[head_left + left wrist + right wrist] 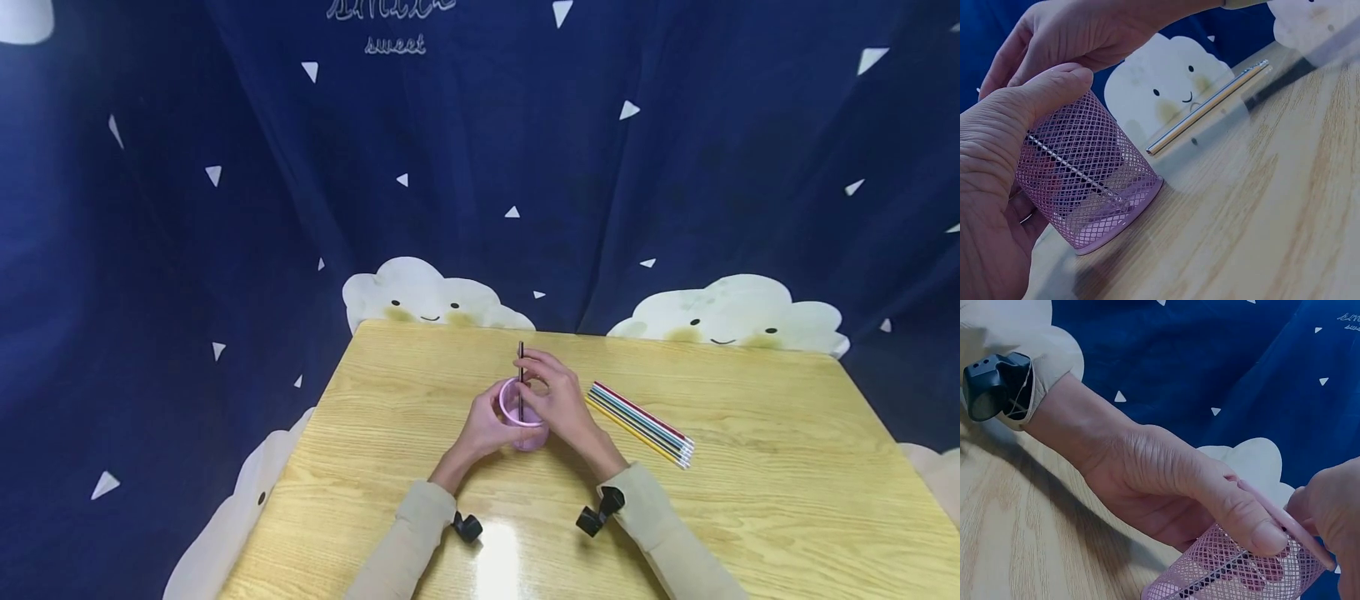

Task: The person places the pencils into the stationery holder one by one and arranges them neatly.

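Okay, left hand [482,425] had its grip round a pink cup [531,442], right hand [558,400] pinched a dark pencil [521,357] partly inside, and coloured pencils [641,425] lay on the worktop [787,442].

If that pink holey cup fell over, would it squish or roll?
The pink mesh cup probably wouldn't squish much, since it looks round even with the left hand gripping it. On its side, its round shape might let it roll. It's likely light for its size, because it's full of little holes.

The cup [1091,172] looks like metal mesh, the table [780,467] glossy wood, the backdrop [480,125] cloth.
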